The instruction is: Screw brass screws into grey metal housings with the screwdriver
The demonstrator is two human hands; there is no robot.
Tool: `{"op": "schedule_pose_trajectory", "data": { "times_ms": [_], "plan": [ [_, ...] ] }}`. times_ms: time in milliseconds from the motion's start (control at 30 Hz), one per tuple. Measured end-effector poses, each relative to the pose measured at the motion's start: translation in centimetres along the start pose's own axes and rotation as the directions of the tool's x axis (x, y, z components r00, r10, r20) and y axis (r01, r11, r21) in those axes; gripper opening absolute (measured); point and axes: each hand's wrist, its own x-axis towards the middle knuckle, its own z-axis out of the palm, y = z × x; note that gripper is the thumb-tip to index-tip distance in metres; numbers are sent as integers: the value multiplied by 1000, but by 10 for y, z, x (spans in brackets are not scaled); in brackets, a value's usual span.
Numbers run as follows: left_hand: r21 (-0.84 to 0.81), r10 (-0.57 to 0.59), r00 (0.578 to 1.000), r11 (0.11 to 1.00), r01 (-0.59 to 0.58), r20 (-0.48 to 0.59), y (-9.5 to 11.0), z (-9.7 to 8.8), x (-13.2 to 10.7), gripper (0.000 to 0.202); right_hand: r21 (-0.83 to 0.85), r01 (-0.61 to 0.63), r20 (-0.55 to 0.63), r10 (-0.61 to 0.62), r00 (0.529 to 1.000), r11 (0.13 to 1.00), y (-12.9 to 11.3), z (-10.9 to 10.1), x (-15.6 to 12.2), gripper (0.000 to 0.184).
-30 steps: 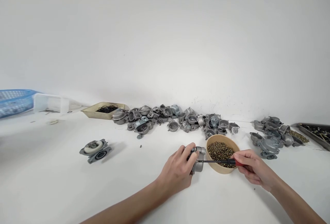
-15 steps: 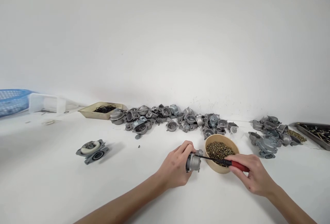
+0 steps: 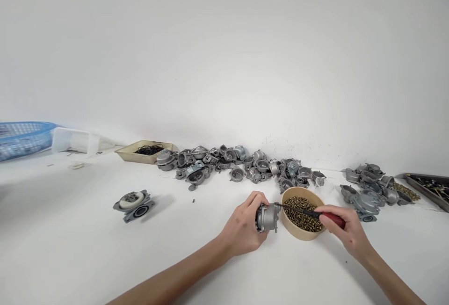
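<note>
gripping: left hand (image 3: 245,226) a metal casting (image 3: 268,216), right hand (image 3: 345,230) a red-handled screwdriver (image 3: 317,214) over the screw bowl (image 3: 302,234)

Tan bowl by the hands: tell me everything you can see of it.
The bowl is round, tan, matte, maybe paper, upright on the white table. Small brassy screws fill it nearly to the rim. The screwdriver held by the right hand crosses over it, dark shaft above the screws. The grey metal part in the left hand sits at its left wall; whether they touch is unclear.
</note>
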Motion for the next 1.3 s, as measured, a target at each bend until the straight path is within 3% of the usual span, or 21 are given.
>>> {"op": "schedule_pose_trajectory", "data": {
  "times_ms": [67,100,167,233,300,433,500,567,667,767,900,967,1067,1133,1300],
  "plan": [
    [-247,-208,978,947,207,21,4,0,3,44,-48,-7,-80,3,997,999,6,-4,4,36],
    [-395,-311,947,863,315,75,6,0,4,48,-91,4,-111,-14,994,996,10,-5,6,33],
    [-645,-430,869,596,478,246,11,-2,6,57,-200,59,-129,-86,988,978,16,-4,10,29],
    [-764,-446,805,329,555,392,16,-3,7,60,-318,130,-100,-169,980,939,22,-1,11,27],
    [-798,-444,765,161,581,468,21,-5,7,59,-407,180,-70,-227,971,896,26,4,10,28],
    [-806,-427,747,66,588,510,23,-4,4,59,-469,201,-31,-244,969,860,30,11,8,27],
    [-805,-431,745,70,590,509,22,-2,3,62,-474,202,-10,-234,972,857,30,11,8,25],
    [-820,-453,768,129,558,452,21,1,2,66,-478,200,6,-224,975,855,28,10,10,24],
    [-790,-441,857,408,457,267,19,7,-2,65,-486,240,46,-249,967,840,20,5,13,21],
    [-615,-345,931,710,342,119,18,12,-9,59,-499,343,32,-378,925,796,6,0,13,19],
    [-354,-103,994,930,105,23,20,20,-20,55,-412,560,158,-549,821,719,-22,3,3,39],
    [-216,130,991,967,-134,-35,23,24,-24,58,-331,618,234,-573,786,713,-36,9,-5,49],
    [23,432,900,902,-431,-65,26,27,-28,63,-243,651,291,-586,756,719,-47,22,-15,57],
    [163,507,861,854,-494,-48,28,27,-29,60,-207,630,287,-569,770,748,-49,30,-20,57],
    [367,535,843,795,-483,-50,29,27,-24,53,-141,464,123,-450,885,874,-48,42,-27,54]
  ]
}}
